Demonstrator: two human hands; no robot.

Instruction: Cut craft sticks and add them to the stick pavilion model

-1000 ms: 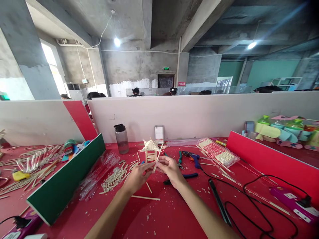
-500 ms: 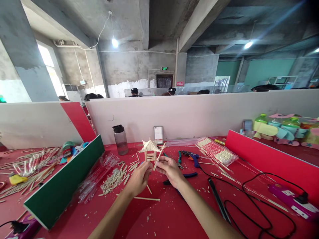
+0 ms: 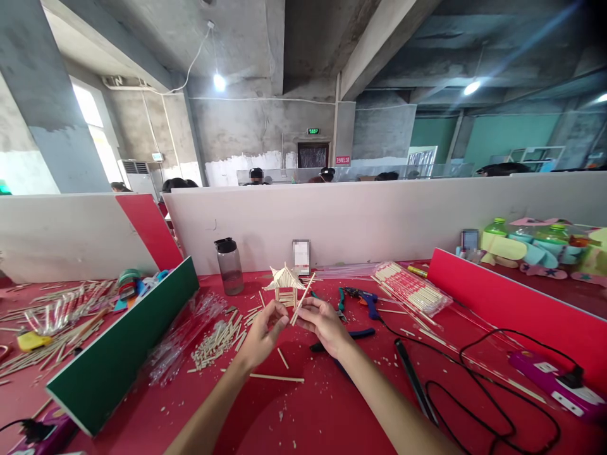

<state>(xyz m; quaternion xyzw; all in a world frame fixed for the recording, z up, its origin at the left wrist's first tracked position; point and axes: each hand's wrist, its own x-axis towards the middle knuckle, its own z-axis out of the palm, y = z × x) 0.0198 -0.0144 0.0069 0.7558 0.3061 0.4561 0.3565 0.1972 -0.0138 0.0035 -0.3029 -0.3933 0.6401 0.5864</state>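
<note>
My right hand (image 3: 328, 323) pinches thin wooden sticks (image 3: 307, 289), one of them slanting up to the right past the fingertips. How many there are I cannot make out. Just left of them is my left hand (image 3: 263, 333), thumb and forefinger apart with nothing visible between them. Behind both hands stands a small stick-built pavilion (image 3: 284, 279) with a flared, pointed roof. Its lower part is partly hidden by the fingers. A longer loose stick (image 3: 277, 378) lies on the red tabletop below my hands, and a shorter stick (image 3: 283, 358) lies above it.
Cut stick pieces (image 3: 219, 344) are heaped at left beside plastic wrapping (image 3: 183, 335) and a green divider (image 3: 128, 344). A bottle (image 3: 229, 268) and a phone (image 3: 301, 258) stand behind. Rightward lie dark-handled pliers (image 3: 361, 333), a glue gun (image 3: 367, 300), packed sticks (image 3: 412, 287) and a black cable (image 3: 478, 379).
My left hand has drawn slightly away from the sticks, and its thumb and forefinger have spread. The right hand and its sticks stay nearly in place.
</note>
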